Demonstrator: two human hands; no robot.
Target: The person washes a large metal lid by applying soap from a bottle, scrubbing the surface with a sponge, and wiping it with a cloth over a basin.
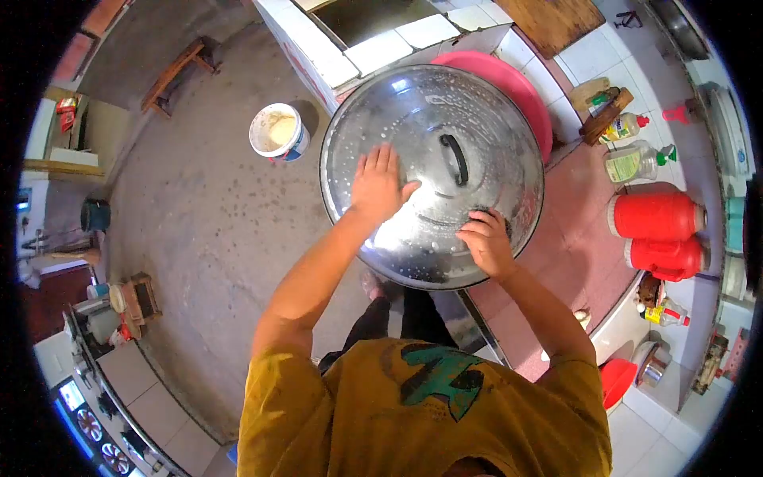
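Note:
A large round metal lid (429,119) with a black handle (455,160) lies in front of me, wet with white suds and drops. Flat on its left part rests my left hand (378,184), fingers spread and holding nothing. On the lower right part is my right hand (486,240), its fingers bent over a dark object (482,216) that is mostly hidden and that I cannot make out. Part of a pink basin (509,79) shows from beneath the lid's upper right edge.
A white bucket (279,133) with pale contents stands on the floor at the left. Bottles (633,164) and two red thermoses (656,216) line the right side. A wooden board (552,22) lies at the top. A wooden bench (173,75) is farther left.

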